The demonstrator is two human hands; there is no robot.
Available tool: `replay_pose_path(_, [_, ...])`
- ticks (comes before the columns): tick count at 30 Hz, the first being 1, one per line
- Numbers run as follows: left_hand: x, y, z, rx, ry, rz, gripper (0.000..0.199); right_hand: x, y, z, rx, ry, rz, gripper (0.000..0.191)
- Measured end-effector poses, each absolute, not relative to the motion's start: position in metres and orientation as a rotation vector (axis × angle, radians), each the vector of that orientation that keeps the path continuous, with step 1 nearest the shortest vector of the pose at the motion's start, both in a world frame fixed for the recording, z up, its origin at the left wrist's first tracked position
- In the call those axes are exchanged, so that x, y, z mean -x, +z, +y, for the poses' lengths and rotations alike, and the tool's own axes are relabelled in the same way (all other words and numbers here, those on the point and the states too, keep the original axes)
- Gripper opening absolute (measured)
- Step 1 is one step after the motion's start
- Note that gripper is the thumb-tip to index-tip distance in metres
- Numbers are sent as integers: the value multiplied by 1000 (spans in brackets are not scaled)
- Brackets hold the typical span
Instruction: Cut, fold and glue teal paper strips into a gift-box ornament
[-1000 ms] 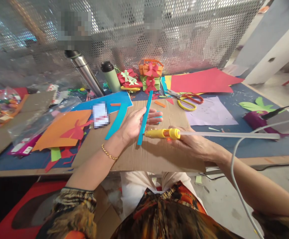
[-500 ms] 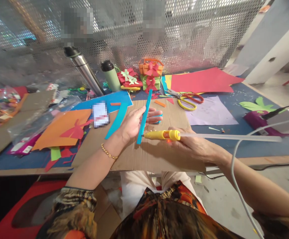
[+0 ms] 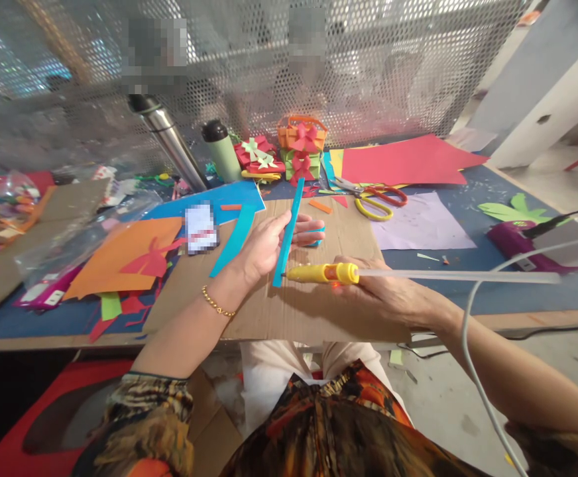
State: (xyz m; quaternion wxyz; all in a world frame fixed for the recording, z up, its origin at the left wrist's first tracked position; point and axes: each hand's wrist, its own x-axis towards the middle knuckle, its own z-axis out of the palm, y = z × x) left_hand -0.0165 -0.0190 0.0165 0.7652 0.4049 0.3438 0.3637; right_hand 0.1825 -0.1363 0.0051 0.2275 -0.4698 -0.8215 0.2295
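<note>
A narrow blue paper strip [image 3: 291, 222] lies slanted across my left hand [image 3: 269, 245], held between thumb and fingers above the cardboard sheet [image 3: 259, 311]. Something blue also shows by the tips of my left fingers. My right hand [image 3: 383, 288] grips a yellow glue gun [image 3: 313, 272], with a long clear glue stick [image 3: 453, 275] sticking out of its back. The gun's dark nozzle is at the lower end of the strip; whether it touches cannot be made out. A wider blue paper piece [image 3: 235, 238] rests left of my left hand.
Scissors [image 3: 376, 202] lie behind my hands, beside red paper [image 3: 408, 161] and lilac paper [image 3: 418, 222]. Two bottles [image 3: 177, 149] [image 3: 223, 154] and small paper baskets [image 3: 303, 142] stand at the back. A phone [image 3: 201, 228] and orange paper [image 3: 124, 255] are left. A white cable [image 3: 472, 351] crosses my right forearm.
The glue gun in my right hand has shifted very slightly left along the lower end of the strip. My left hand has hardly moved.
</note>
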Motion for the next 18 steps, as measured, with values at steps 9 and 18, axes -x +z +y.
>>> replay_pose_path(9, [19, 14, -12, -902, 835, 716, 44, -219, 13, -136, 1173, 178, -2147, 28])
replay_pose_path(18, [22, 6, -12, -1052, 719, 689, 38, -317, -3, -104, 2332, -584, -2124, 25])
